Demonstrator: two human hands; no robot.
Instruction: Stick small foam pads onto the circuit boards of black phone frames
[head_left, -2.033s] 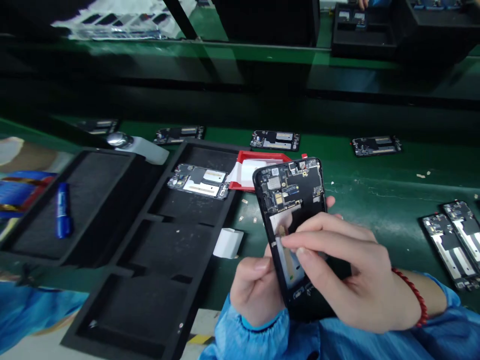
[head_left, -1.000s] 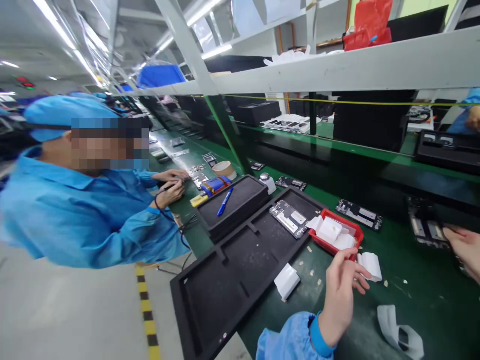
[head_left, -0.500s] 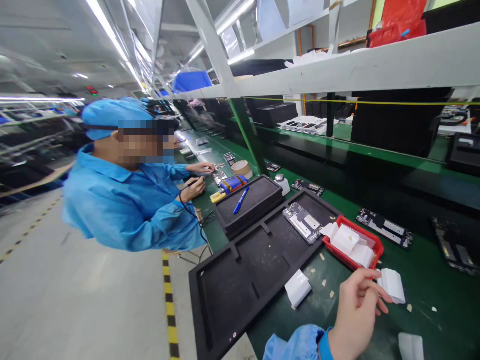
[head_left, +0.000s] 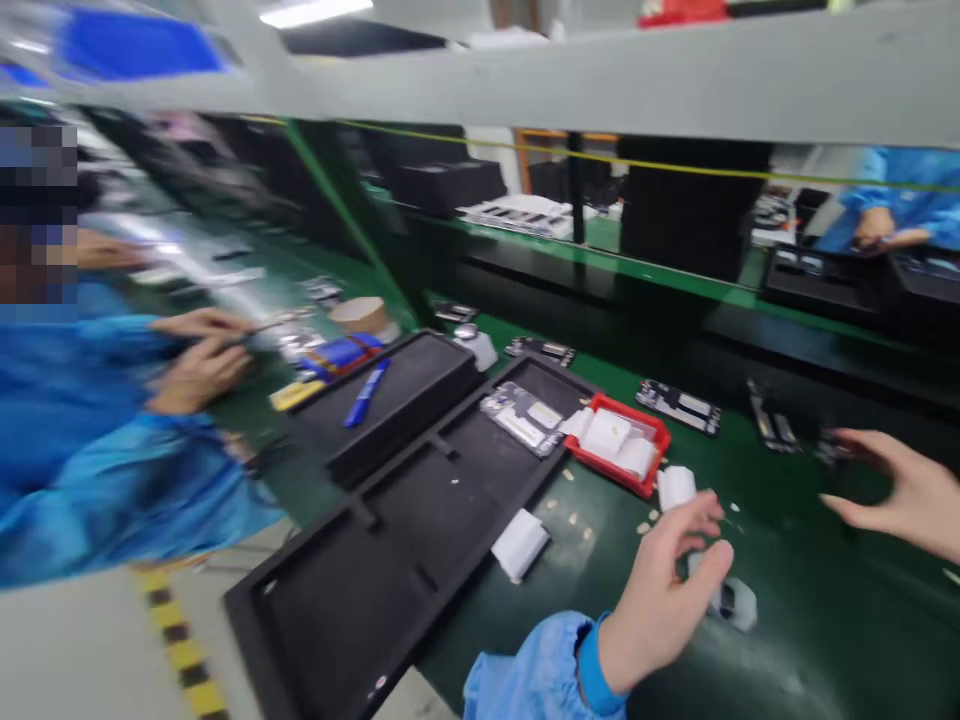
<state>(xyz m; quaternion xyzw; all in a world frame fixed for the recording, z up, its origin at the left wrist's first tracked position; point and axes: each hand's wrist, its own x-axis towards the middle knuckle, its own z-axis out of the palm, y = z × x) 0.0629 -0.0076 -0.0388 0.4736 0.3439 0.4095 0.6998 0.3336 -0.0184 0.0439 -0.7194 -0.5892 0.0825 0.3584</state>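
My left hand (head_left: pixel 664 590) hovers over the green bench, thumb and curled fingers apart, with nothing visible in them. Just beyond its fingers sits a folded white paper piece (head_left: pixel 677 488). A pale translucent piece (head_left: pixel 739 606) with a dark opening lies beside the thumb, partly covered by it. Over at the right, my right hand (head_left: pixel 904 490) has thumb and index finger spread wide. A dark, blurred part (head_left: pixel 831 447) is by its index fingertip; whether they touch is unclear. Left of that part rests a phone assembly (head_left: pixel 772 418).
A red bin (head_left: pixel 656 470) holds white pieces. Beside it, a long black tray (head_left: pixel 322 640) carries a circuit-board assembly (head_left: pixel 521 418). A blue marker (head_left: pixel 367 393) lies on a black box (head_left: pixel 427 360). A co-worker's hands (head_left: pixel 199 365) work at the left; another person (head_left: pixel 892 205) is across.
The view has swung right and down, and my right hand has come into sight. My left hand's thumb now stands further from its fingers. The translucent piece shows beneath it.
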